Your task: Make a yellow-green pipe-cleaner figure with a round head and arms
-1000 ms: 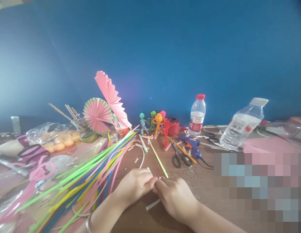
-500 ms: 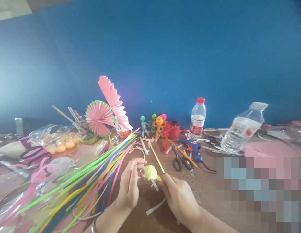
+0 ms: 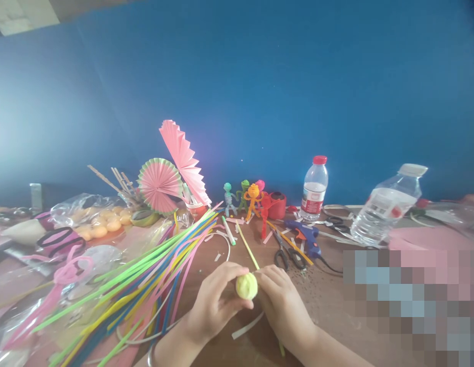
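Note:
Between the thumb and fingers of my left hand (image 3: 221, 295) is a pale yellow ball (image 3: 246, 286) that looks wound from fuzzy pipe cleaner. My right hand (image 3: 284, 300) sits close beside it, fingers curled round a yellow-green pipe cleaner (image 3: 247, 246). One end of that stem points away across the table; the other pokes out below the palm. The right fingertips are partly hidden behind the ball's side. Beyond the hands stand several small pipe-cleaner figures, among them an orange figure (image 3: 253, 200) and a red figure (image 3: 265, 214).
Loose coloured pipe cleaners (image 3: 145, 278) spread over the left. Black-handled scissors (image 3: 289, 255) and a blue glue gun (image 3: 306, 235) lie right of centre. A red-capped bottle (image 3: 315, 188) stands behind; another bottle (image 3: 388, 206) leans at right. Pink paper fans (image 3: 160, 184) rise at back left.
My left hand has moved right and closed on the ball, which has turned so its rounded end faces me. The white strip by the ball no longer shows. The view has shifted slightly.

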A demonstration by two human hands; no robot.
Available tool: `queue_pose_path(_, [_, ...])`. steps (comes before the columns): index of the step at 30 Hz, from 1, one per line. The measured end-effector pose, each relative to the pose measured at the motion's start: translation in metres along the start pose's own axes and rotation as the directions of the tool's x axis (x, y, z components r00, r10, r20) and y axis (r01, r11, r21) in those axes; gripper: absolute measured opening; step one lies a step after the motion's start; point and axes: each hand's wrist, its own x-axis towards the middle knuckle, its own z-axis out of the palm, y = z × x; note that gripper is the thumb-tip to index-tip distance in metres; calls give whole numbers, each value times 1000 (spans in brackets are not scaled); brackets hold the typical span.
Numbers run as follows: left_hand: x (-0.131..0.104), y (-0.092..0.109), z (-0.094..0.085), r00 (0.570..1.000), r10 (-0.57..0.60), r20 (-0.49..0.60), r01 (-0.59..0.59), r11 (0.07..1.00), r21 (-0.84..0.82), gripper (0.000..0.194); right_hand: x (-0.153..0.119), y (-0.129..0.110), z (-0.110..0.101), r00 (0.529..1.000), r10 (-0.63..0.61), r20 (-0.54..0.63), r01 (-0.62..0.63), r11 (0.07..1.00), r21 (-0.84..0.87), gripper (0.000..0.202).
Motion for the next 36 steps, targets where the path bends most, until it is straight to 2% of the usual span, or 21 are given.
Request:
queue_pose_path(5, [-1, 16, 12, 999, 6, -48, -5, 1000, 23, 45, 2, -4, 1, 996, -82, -41, 83, 996, 38, 16])
queue_pose_path(11, [-5, 24, 23, 995, 43, -91, -37, 997, 68, 50, 3, -10, -3, 994, -110, 11, 109, 990, 87, 17])
queue_pose_path(14, [-3, 23, 23, 1000, 11, -22, -11, 1000, 3, 55, 3, -10, -2, 992, -117, 40, 114, 991, 70, 17])
queue_pose_path(17, [0, 23, 22, 993, 10, 114, -5, 999, -48, 45, 2, -9, 1, 986, -165, 4, 165, 986, 27, 16])
queue_pose_path(19, [2, 24, 22, 987, 27, 157, -17, 998, -67, 38, 1, -9, 3, 980, -198, -6, 198, 980, -31, 18])
queue_pose_path(23, [3, 27, 23, 987, 39, 157, -20, 992, -121, 34, 1, -9, 5, 981, -188, 41, 191, 975, -113, 24])
queue_pose_path(30, [4, 28, 23, 982, 13, 190, 12, 991, -133, 18, 3, -12, 3, 980, -196, 33, 198, 972, -124, 21])
queue_pose_path(36, [4, 26, 22, 984, 48, 169, -28, 993, -118, 12, 0, -9, 7, 981, -193, 21, 194, 977, -91, 19])
